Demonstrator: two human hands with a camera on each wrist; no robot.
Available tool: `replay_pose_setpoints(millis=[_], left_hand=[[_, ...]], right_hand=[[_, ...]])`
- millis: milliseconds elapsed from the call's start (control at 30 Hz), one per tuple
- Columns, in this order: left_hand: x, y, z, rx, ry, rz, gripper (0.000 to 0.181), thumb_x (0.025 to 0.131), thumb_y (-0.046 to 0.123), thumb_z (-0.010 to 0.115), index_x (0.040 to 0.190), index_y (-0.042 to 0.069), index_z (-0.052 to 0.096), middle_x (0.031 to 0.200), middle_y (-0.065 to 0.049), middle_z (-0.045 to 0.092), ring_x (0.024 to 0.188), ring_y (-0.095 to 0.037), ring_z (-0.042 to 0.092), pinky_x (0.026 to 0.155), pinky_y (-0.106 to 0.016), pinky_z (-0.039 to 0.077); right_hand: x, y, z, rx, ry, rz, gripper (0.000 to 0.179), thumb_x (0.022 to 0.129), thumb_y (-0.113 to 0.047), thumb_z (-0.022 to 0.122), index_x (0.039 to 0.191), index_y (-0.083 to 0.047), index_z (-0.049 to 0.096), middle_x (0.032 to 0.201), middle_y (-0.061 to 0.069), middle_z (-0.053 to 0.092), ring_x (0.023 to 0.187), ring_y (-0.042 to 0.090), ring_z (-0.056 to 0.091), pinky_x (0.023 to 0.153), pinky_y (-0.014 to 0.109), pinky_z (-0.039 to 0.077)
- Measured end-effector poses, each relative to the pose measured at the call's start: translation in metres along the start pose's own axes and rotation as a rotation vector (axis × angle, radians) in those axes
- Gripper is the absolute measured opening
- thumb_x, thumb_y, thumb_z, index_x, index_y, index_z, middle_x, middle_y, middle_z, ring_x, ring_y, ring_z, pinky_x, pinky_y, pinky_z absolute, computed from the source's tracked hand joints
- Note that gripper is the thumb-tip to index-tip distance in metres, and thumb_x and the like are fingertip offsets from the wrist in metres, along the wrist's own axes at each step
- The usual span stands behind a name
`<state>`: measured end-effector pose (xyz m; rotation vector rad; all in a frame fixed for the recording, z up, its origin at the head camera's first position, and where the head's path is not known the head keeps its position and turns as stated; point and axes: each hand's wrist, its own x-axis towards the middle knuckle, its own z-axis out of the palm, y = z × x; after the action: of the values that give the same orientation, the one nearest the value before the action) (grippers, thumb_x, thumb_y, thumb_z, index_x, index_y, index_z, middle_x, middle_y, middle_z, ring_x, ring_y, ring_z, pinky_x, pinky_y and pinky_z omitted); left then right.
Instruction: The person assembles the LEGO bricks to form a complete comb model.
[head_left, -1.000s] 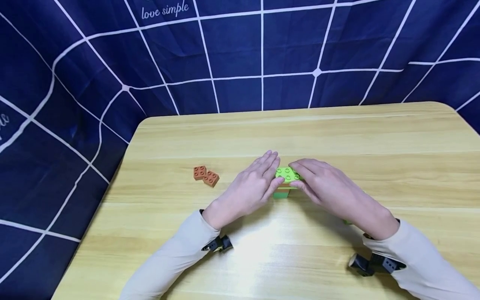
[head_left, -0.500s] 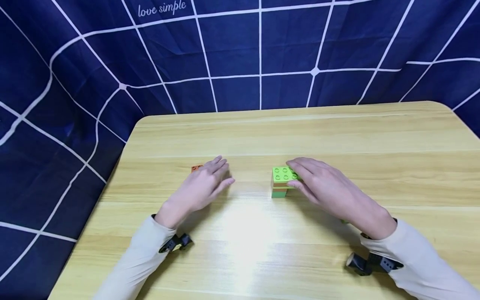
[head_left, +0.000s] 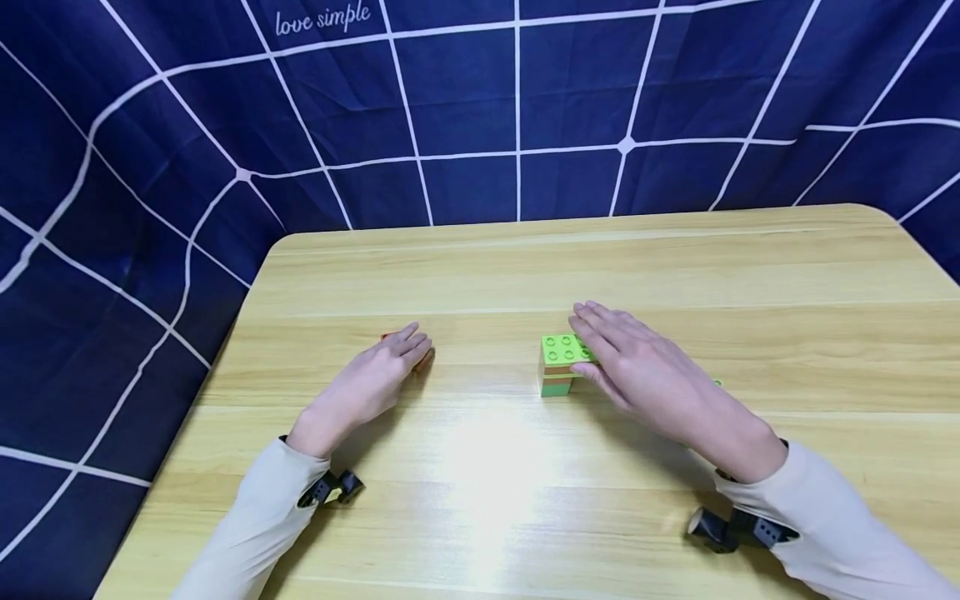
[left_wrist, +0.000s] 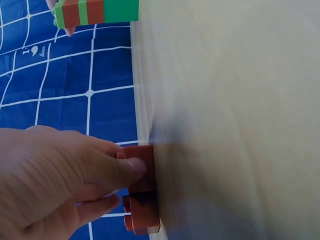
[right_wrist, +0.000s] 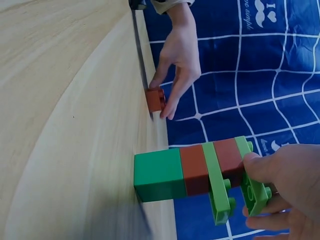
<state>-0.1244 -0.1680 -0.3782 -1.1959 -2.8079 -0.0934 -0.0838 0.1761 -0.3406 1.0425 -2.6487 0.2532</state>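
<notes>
My left hand [head_left: 367, 383] pinches a reddish-brown toy brick [left_wrist: 146, 182] at the left of the table, thumb on its near side in the left wrist view. A second reddish-brown brick [left_wrist: 145, 216] lies right beside it. A stack of toy bricks [head_left: 557, 354] stands upright near the table's middle. Its bottom is a dark green brick [right_wrist: 157, 172]; brown bricks and thin light green ones alternate above. My right hand [head_left: 645, 367] grips the right end of the top light green brick [right_wrist: 256, 197] between thumb and fingers. That end overhangs the stack.
A wooden table [head_left: 480, 275] carries everything. Behind and to its left hangs a blue curtain [head_left: 457, 92] with white lines. A small bit of light green [head_left: 717, 382] shows past my right hand, mostly hidden. Black wrist cameras [head_left: 711, 530] hang under both forearms.
My left hand has left the stack and moved left to the reddish-brown bricks, where it now pinches one. My right hand has stayed at the stack's right end, its fingers shifted slightly.
</notes>
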Motion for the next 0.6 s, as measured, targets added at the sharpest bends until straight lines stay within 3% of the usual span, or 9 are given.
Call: replay_pose_setpoints(millis=[233, 433, 600], left_hand=[[0.008, 0.000, 0.001, 0.008, 0.051, 0.013, 0.037, 0.082, -0.016, 0.058, 0.119, -0.011, 0.061, 0.119, -0.025, 0.062, 0.117, -0.038, 0.057, 0.105, -0.045, 0.044], [0.015, 0.005, -0.003, -0.034, 0.109, 0.037, 0.021, 0.089, -0.001, 0.065, 0.110, -0.006, 0.064, 0.098, -0.012, 0.067, 0.094, -0.028, 0.066, 0.084, -0.037, 0.057], [0.022, 0.015, -0.012, -0.092, 0.119, 0.050, 0.026, 0.091, 0.004, 0.065, 0.115, -0.006, 0.063, 0.101, -0.012, 0.067, 0.093, -0.027, 0.067, 0.080, -0.036, 0.058]], right_hand=[[0.000, -0.004, -0.001, -0.058, -0.012, 0.004, 0.055, 0.105, -0.031, 0.040, 0.138, 0.013, 0.042, 0.144, 0.030, 0.040, 0.135, 0.042, 0.036, 0.113, 0.054, 0.029], [-0.001, -0.007, -0.002, -0.049, -0.036, 0.029, 0.055, 0.104, -0.028, 0.042, 0.140, 0.013, 0.037, 0.146, 0.030, 0.037, 0.137, 0.042, 0.034, 0.114, 0.053, 0.027], [0.000, -0.006, -0.002, -0.030, -0.037, 0.030, 0.057, 0.106, -0.032, 0.036, 0.140, 0.013, 0.038, 0.146, 0.029, 0.037, 0.137, 0.041, 0.033, 0.114, 0.053, 0.028]])
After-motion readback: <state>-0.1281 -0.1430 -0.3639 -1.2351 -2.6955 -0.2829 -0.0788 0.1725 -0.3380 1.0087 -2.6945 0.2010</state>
